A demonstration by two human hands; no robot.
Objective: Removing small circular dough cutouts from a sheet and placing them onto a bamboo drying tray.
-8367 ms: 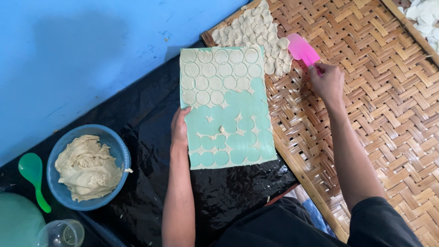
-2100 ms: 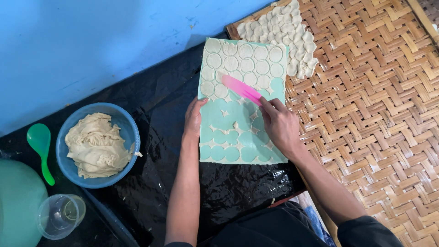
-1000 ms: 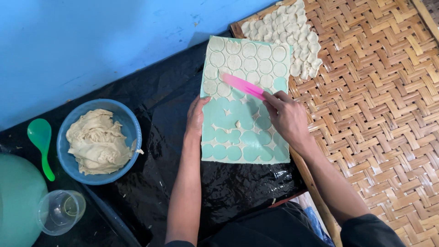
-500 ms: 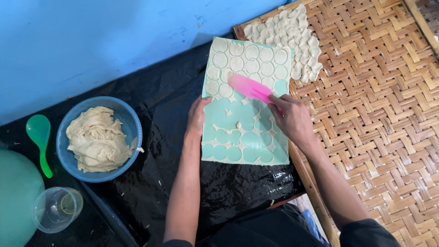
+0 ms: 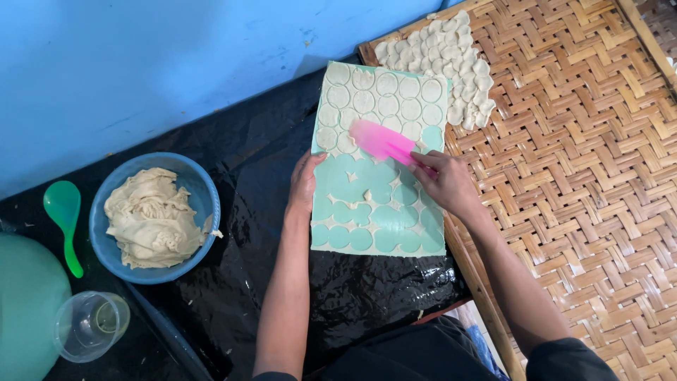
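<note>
The right hand (image 5: 446, 182) closes its grip on the handle end of a flat pink scraper (image 5: 384, 142), a smooth plastic blade that looks a little blurred. The blade reaches up and to the left from the fingers and lies over the middle of a pale green mat (image 5: 381, 159), a thin rectangular sheet covered with a layer of cream dough. This dough is cut in rows of round discs (image 5: 386, 85); in the upper part the discs are in place, and in the lower part only round green holes with small scraps of dough between them show. The left hand (image 5: 306, 182) is open and flat, it holds nothing, and its fingers press on the left edge of the mat, just beside the scraper's tip. The mat lies on a glossy, wrinkled black plastic sheet (image 5: 247, 212). At its right is a woven bamboo tray (image 5: 585, 162) with a rough plaited texture, and a pile of loose dough discs (image 5: 451, 60) lies near its top corner. Farther left stand a round blue bowl (image 5: 204, 197) with lumpy dough (image 5: 151, 219), a green plastic spoon (image 5: 63, 219) and a clear cup (image 5: 90, 326).
</note>
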